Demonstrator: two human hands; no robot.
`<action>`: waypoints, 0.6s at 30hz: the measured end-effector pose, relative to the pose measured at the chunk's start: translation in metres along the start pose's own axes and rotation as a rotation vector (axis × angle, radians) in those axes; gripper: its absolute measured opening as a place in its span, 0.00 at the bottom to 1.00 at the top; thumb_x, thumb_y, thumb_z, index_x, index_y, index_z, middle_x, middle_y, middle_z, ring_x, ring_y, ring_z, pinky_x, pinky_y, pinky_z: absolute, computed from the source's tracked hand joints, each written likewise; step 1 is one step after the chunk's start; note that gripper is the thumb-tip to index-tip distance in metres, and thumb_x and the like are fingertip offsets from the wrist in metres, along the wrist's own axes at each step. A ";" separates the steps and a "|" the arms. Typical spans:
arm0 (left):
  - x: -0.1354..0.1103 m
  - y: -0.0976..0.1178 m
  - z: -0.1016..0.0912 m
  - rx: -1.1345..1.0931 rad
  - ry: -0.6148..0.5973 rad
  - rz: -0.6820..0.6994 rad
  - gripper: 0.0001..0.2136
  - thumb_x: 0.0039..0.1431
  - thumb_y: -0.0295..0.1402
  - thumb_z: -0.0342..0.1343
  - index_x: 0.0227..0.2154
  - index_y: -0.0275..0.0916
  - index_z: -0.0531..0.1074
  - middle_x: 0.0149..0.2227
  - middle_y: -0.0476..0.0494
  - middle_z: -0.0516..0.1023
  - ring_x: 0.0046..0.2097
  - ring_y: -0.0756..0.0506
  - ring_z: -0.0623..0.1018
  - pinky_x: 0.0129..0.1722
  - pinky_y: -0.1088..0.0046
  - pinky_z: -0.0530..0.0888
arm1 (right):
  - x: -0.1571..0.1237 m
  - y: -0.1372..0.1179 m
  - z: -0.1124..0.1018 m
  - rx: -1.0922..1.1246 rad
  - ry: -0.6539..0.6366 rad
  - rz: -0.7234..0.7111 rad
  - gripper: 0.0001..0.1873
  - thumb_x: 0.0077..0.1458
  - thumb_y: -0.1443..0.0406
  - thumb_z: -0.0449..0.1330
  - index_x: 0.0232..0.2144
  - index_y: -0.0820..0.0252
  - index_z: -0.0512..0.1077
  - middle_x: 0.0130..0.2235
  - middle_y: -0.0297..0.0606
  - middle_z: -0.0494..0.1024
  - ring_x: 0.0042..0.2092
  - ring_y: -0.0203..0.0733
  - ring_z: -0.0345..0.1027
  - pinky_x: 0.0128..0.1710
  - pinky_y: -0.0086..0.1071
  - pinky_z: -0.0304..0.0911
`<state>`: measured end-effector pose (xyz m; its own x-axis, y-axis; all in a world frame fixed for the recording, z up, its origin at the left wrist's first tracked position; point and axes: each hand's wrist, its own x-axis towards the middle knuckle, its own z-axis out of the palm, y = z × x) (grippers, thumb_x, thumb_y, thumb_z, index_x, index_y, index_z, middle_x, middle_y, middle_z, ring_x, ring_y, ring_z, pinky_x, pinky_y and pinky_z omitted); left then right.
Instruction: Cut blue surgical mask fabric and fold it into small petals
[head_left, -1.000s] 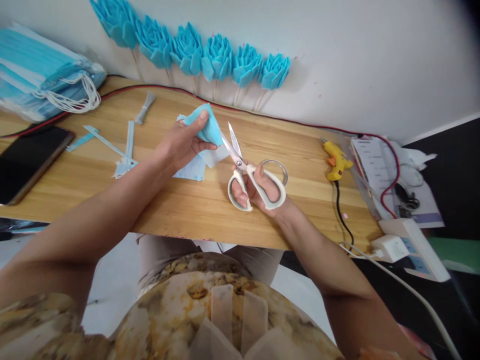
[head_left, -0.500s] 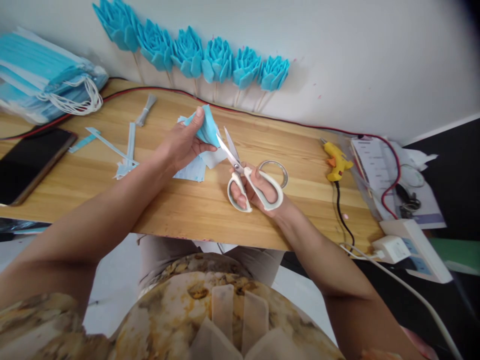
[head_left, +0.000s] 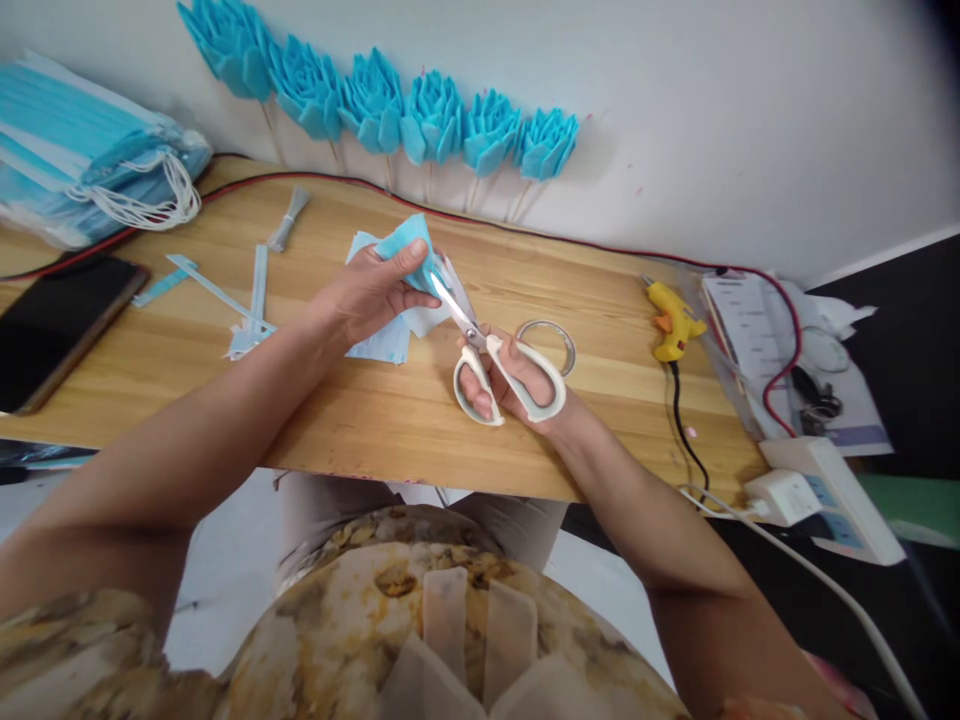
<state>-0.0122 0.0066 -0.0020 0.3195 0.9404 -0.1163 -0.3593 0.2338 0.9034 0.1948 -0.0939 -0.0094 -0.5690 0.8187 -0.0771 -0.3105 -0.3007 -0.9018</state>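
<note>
Pinched between the thumb and fingers of my left hand is a piece of blue mask fabric, held a little above the table. My right hand has its fingers through the white handles of a pair of scissors. The blades are parted and reach to the fabric's right edge; whether they are biting into it I cannot tell. Beneath my left hand lie flat pale blue fabric pieces. A roll of tape rests just beyond my right hand.
Several blue fabric flowers on sticks lean against the wall. Stacked masks and a phone sit at left, near cut strips. A yellow glue gun, papers and a power strip are at right. A red-black cable runs behind.
My left hand has turned the blue fabric, and its upper corner now tips right over the blades. The scissors have stayed nearly in place, still parted.
</note>
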 end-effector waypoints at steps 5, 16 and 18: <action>0.002 0.001 -0.006 -0.031 0.027 0.003 0.11 0.62 0.36 0.68 0.31 0.35 0.74 0.29 0.50 0.80 0.31 0.51 0.82 0.35 0.77 0.83 | -0.001 -0.004 0.001 -0.029 0.014 -0.007 0.32 0.58 0.39 0.61 0.48 0.57 0.65 0.28 0.29 0.74 0.22 0.33 0.62 0.17 0.28 0.57; 0.003 0.001 -0.004 -0.053 0.020 -0.011 0.11 0.64 0.37 0.66 0.31 0.36 0.75 0.28 0.49 0.81 0.29 0.51 0.82 0.33 0.77 0.82 | 0.000 -0.005 0.001 -0.062 0.055 -0.017 0.32 0.56 0.37 0.62 0.46 0.56 0.66 0.25 0.28 0.72 0.21 0.34 0.62 0.16 0.28 0.58; 0.003 0.001 -0.005 -0.059 0.014 -0.012 0.11 0.64 0.38 0.66 0.31 0.36 0.75 0.28 0.49 0.81 0.29 0.51 0.82 0.33 0.77 0.82 | 0.000 -0.005 0.001 -0.052 0.052 -0.020 0.32 0.56 0.38 0.62 0.46 0.56 0.66 0.25 0.27 0.72 0.21 0.33 0.62 0.16 0.28 0.58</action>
<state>-0.0158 0.0108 -0.0038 0.3123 0.9406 -0.1333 -0.4068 0.2592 0.8760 0.1951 -0.0931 -0.0046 -0.5222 0.8491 -0.0794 -0.2806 -0.2589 -0.9242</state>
